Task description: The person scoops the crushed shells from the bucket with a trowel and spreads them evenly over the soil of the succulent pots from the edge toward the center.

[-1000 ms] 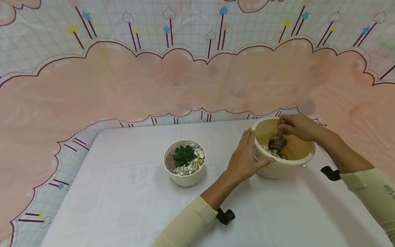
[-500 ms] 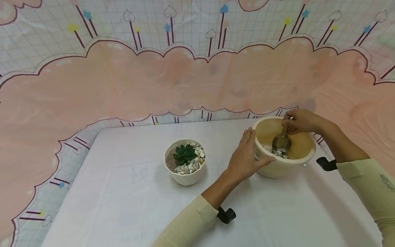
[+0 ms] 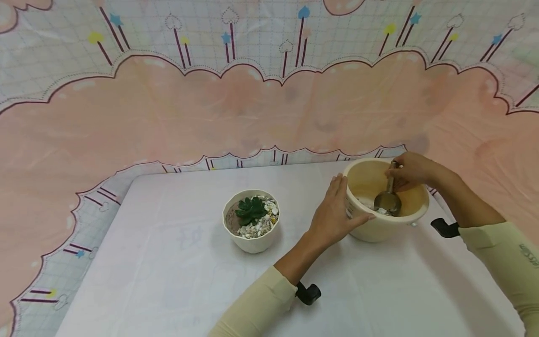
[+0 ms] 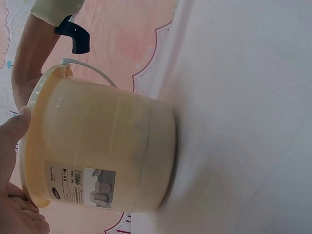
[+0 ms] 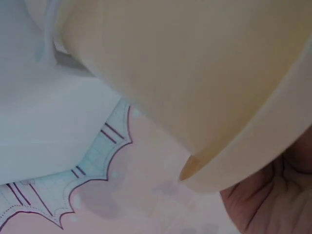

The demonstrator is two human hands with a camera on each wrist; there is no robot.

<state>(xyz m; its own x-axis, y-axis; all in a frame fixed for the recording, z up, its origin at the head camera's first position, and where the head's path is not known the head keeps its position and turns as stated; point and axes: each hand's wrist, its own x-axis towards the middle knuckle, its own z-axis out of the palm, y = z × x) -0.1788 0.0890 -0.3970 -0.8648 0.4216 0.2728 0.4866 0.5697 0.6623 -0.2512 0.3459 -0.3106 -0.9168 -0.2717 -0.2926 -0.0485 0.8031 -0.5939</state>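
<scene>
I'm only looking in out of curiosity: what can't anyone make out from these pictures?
- Bottom of the bucket, head view: partly hidden by its near side and the scoop.
- Part of the scoop's handle, head view: covered by the right hand.
- Finest print on the label, left wrist view: too small.
- Rest of the left sleeve, head view: cut off by the bottom edge.

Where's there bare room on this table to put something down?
The white table is bare left of the succulent pot, and in front of the bucket, between the sleeves. It's crowded at the bucket: the left hand touches its rim and the right hand holds a scoop inside.
</scene>
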